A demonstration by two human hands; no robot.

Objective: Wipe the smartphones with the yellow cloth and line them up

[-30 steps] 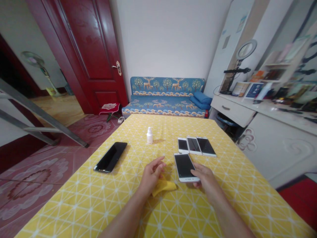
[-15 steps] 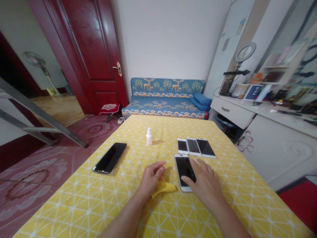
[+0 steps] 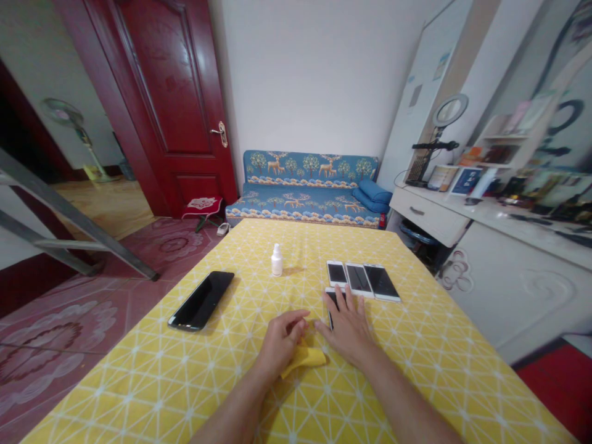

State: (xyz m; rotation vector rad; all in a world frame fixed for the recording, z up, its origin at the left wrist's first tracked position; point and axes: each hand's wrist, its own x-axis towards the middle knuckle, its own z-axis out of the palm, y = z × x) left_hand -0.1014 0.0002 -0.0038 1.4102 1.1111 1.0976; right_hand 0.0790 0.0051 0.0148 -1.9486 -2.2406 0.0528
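My right hand (image 3: pixel 350 327) lies over a white-framed phone (image 3: pixel 332 297), fingers spread, covering most of its dark screen. To its left, my left hand (image 3: pixel 281 338) rests on the table with fingers curled round a yellow cloth (image 3: pixel 306 359), which sticks out beneath the thumb side; part of the cloth is hidden. Just beyond the right hand, a small white phone (image 3: pixel 337 272), a middle white phone (image 3: pixel 359 279) and a larger white phone (image 3: pixel 382 282) lie side by side, screens up.
A white bottle (image 3: pixel 276 261) stands upright beyond my left hand. A large black phone (image 3: pixel 201 301) lies at the table's left side. The yellow patterned tablecloth (image 3: pixel 185 394) covers the table. Behind it is a blue sofa (image 3: pixel 305 194); a white dresser (image 3: pixel 518 271) stands right.
My right hand has moved left and away from me, from the phone's right edge to across its screen, fingers spreading. The left hand and cloth have stayed about the same.
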